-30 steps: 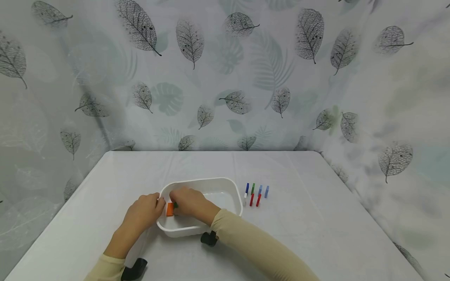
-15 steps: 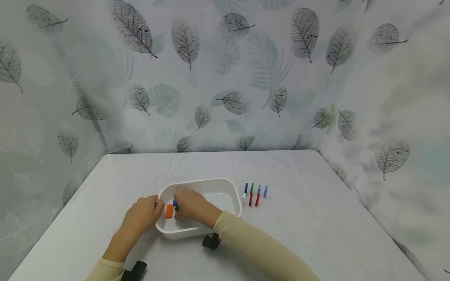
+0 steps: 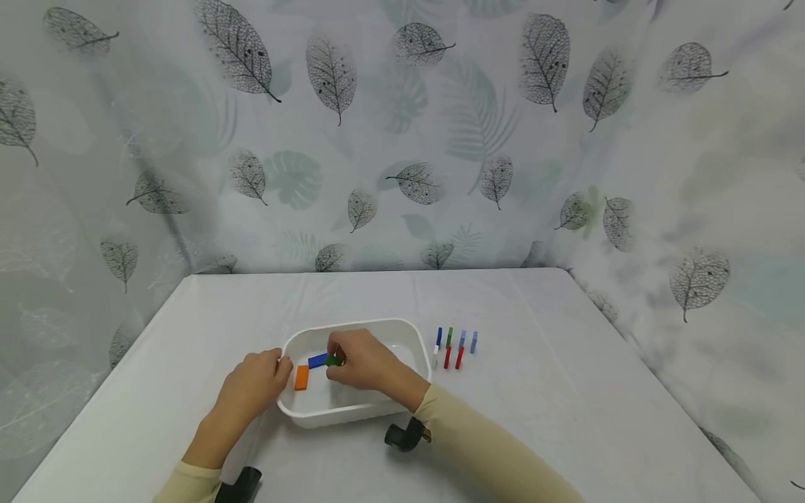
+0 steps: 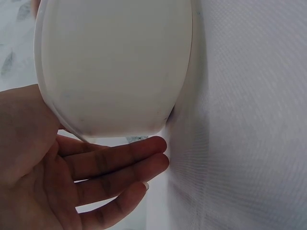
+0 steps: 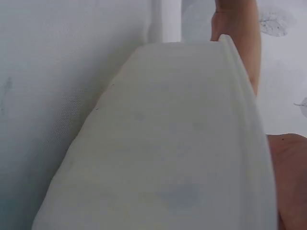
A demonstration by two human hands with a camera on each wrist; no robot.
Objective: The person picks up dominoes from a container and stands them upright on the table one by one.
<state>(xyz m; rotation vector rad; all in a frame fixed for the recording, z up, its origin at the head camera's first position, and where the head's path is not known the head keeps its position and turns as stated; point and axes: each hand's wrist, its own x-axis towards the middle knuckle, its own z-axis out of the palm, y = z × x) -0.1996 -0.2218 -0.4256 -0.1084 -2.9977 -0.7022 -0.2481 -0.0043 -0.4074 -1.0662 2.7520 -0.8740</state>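
Observation:
A white plastic basin (image 3: 352, 416) with rounded corners sits on the table. My left hand (image 3: 254, 381) holds its left rim; in the left wrist view the thumb goes behind the rim while the fingers (image 4: 115, 160) lie outside the end wall. Over the inside of the basin, my right hand (image 3: 361, 360) pinches a small green block (image 3: 333, 360) between thumb and fingers. A blue rectangular block (image 3: 317, 360) lies in the basin just left of the green one, its end close to it. Nearer the left hand is an orange rectangular block (image 3: 302, 378). The basin's wall (image 5: 168, 134) hides the right fingers in the right wrist view.
Right of the basin, several small slim pieces stand in two rows on the white table (image 3: 534, 405): blue, green and light blue behind, white and red (image 3: 447, 358) in front. A black wrist camera (image 3: 405, 434) hangs below the right wrist. Leaf-printed cloth surrounds the table.
My right hand has moved right and lifted slightly with the green block, uncovering the blue block. My left hand stays on the rim, and the basin has hardly shifted.

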